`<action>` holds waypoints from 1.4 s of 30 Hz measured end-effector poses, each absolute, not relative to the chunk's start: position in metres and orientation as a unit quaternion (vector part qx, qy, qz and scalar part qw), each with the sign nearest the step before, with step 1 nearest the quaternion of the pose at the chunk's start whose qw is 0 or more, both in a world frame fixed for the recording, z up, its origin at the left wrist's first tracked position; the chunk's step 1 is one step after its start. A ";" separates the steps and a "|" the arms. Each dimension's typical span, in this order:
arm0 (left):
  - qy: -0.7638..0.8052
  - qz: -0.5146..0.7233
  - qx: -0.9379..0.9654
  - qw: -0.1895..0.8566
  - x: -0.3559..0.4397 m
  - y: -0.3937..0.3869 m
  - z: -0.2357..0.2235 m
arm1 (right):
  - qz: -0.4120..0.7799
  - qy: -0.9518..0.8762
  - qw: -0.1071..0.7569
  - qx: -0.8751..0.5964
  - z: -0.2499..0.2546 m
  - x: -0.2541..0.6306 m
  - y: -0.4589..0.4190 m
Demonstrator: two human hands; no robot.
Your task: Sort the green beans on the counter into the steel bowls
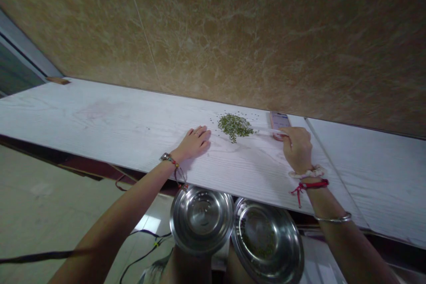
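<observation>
A pile of small green beans (234,126), like mung beans, lies spread on the white wood-grain board, with a few strays around it. To its left, my left hand (195,141) rests palm down on the board, fingers stretched out and holding nothing. On the other side, my right hand (297,147) is closed around the handle of what looks like a clear plastic spoon (266,131). The spoon's far end reaches into the right side of the pile; its bowl is faint. Just behind my right hand, a phone (280,120) lies with its screen lit, partly covered by the hand.
Below the board's front edge, a steel bowl (202,222) sits on my lap beside a second steel bowl (282,244) with green beans in it. A tan marbled wall (213,31) rises behind the board (109,124). Dark cords (143,255) hang at lower left.
</observation>
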State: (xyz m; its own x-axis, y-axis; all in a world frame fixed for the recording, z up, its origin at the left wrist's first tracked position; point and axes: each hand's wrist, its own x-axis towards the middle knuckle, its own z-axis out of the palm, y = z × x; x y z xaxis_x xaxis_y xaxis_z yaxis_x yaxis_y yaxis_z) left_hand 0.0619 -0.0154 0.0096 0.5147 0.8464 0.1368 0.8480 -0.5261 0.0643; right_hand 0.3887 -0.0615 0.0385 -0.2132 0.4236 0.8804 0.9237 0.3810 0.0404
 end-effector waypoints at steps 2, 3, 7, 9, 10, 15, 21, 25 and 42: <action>-0.484 -0.075 -0.872 0.005 0.061 -0.015 0.011 | -0.297 -0.713 0.435 -0.462 0.032 0.385 -0.058; -0.483 -0.076 -0.872 0.003 0.060 -0.014 0.012 | -0.293 -0.716 0.440 -0.457 0.030 0.382 -0.058; -0.460 -0.076 -0.884 -0.022 0.054 0.003 0.015 | -0.280 -0.743 0.445 -0.415 0.028 0.368 -0.063; -0.458 -0.095 -0.883 -0.039 0.053 0.017 0.016 | -0.279 -0.755 0.436 -0.401 0.030 0.363 -0.065; -0.458 -0.111 -0.881 -0.039 0.053 0.024 0.016 | -0.277 -0.760 0.430 -0.400 0.030 0.362 -0.066; -0.490 -0.200 -0.848 -0.020 0.064 0.044 0.011 | -0.255 -0.774 0.412 -0.407 0.028 0.359 -0.066; -0.520 -0.183 -0.835 -0.007 0.072 0.042 0.003 | -0.237 -0.788 0.393 -0.410 0.025 0.359 -0.065; -0.519 -0.180 -0.835 -0.006 0.072 0.040 0.004 | -0.239 -0.785 0.405 -0.403 0.028 0.360 -0.067; -0.519 -0.180 -0.835 -0.017 0.072 0.039 0.005 | -0.238 -0.800 0.399 -0.379 0.034 0.357 -0.071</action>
State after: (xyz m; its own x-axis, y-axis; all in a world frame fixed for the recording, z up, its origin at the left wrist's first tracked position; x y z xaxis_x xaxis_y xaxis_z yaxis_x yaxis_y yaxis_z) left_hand 0.0717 0.0389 0.0046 0.3956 0.8737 0.2832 0.8616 -0.4598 0.2151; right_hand 0.3573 -0.0712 0.0344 -0.3941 0.4173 0.8189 0.7966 0.5995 0.0779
